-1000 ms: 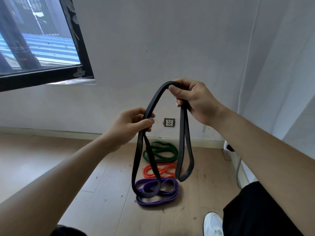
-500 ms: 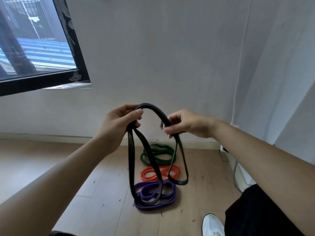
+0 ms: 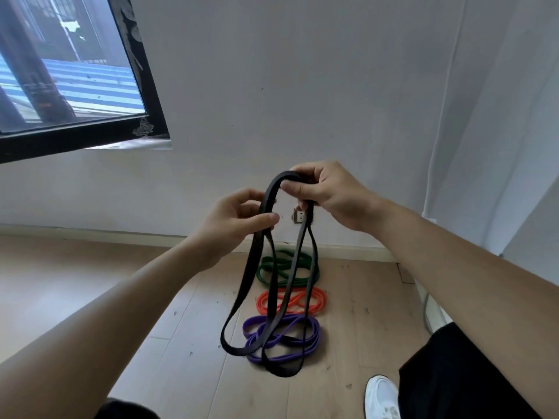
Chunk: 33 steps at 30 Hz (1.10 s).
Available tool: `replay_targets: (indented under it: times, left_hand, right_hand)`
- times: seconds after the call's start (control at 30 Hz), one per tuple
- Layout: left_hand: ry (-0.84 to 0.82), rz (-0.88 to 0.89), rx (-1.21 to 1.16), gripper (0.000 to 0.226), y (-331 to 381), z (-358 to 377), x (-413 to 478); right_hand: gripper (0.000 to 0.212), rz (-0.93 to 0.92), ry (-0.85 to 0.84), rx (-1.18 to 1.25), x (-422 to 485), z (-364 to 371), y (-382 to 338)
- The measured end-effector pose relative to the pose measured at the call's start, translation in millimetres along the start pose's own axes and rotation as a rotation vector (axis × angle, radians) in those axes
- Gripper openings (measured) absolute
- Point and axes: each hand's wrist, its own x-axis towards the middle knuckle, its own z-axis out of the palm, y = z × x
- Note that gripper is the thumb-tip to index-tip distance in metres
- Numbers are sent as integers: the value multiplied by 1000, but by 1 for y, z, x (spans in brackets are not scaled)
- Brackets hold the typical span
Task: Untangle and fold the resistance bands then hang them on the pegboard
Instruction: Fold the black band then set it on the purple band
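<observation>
While both hands are working aloft, floor [image 3: 90,282]: carrying 3 other bands in a row beside the wall; no pegboard is showing in this view.
Black band [image 3: 245,285]: hanging doubled from both hands, 2 long loops dangling low and strands crossing near the bottom. Risk: that crossing is probably getting folded in as a twist if the loops are gathered before being straightened.
Right hand [image 3: 329,198]: gripping the band's top bend between thumb and curled fingers, strands running down under the palm. Risk: rubber under tension is liable to be snapping free if this pinch is loosening.
Left hand [image 3: 233,225]: curling thumb and fingers round the left strands just below the bend. Risk: uneven pulling here is likely leaving 1 loop longer than the other.
Purple band [image 3: 311,328]: lying nearest the person, the black loops dangling in front of it; contact cannot be told. Risk: a lowered loop could be snagging it and re-tangling both.
Green band [image 3: 264,269]: lying nearest the wall, loosely coiled.
Orange band [image 3: 317,300]: lying between green and purple.
</observation>
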Motion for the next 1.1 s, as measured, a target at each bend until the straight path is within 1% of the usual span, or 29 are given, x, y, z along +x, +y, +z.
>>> replay_targets:
  times: [0.07, 0.13, 0.23, 0.3, 0.37, 0.43, 0.5, 0.57, 0.67, 0.73, 0.83, 0.9, 0.97, 1.03, 1.1]
  left_hand:
    - [-56, -18, 28, 24, -3, -1, -2]
    - [-63, -22, 17, 28, -4, -3, -3]
    - [-12, -9, -66, 32, -3, -5, -2]
    - [68, 0, -154, 33, 0, -4, 0]
    - [140, 16, -225, 36, 3, -5, 1]
    - [166, 37, -259, 36, 6, -4, 2]
    - [145, 50, -252, 35, 7, -1, 1]
    - [94, 63, -221, 36, 7, 5, 0]
    - [73, 87, -177, 38, 9, 11, -2]
    - [75, 102, -104, 35, 10, 11, -2]
    - [37, 82, 20, 29, 7, 7, -2]
    - [-17, 38, 88, 21, 3, 4, -3]
    - [-102, -6, 122, 18, 0, 1, -6]
    - [-151, -26, 129, 26, -2, -3, -9]
    - [-129, -27, 93, 35, -2, -7, -9]
  right_hand:
    - [23, -35, 54, 66, 2, 0, -4]
    - [19, -43, 99, 120, 2, -1, -6]
    - [15, -6, 168, 194, 2, -7, -5]
    - [15, 28, 165, 192, 2, -11, -1]
    - [16, 91, 102, 122, 0, -16, 3]
    - [24, 171, -17, 26, -3, -18, 7]
    - [29, 204, -143, -59, -8, -13, 7]
    - [27, 167, -190, -79, -10, -3, 4]
    - [18, 93, -137, -90, -8, 3, -2]
    - [18, 65, -100, -156, -6, -1, -5]
    - [15, 45, -82, -159, -6, -5, -7]
    - [15, 34, -51, -130, -6, -5, -8]
    - [19, 32, 14, -70, -5, -7, -8]
    - [18, 36, 73, -2, -5, -10, -9]
    - [16, 56, 107, 39, -5, -14, -8]
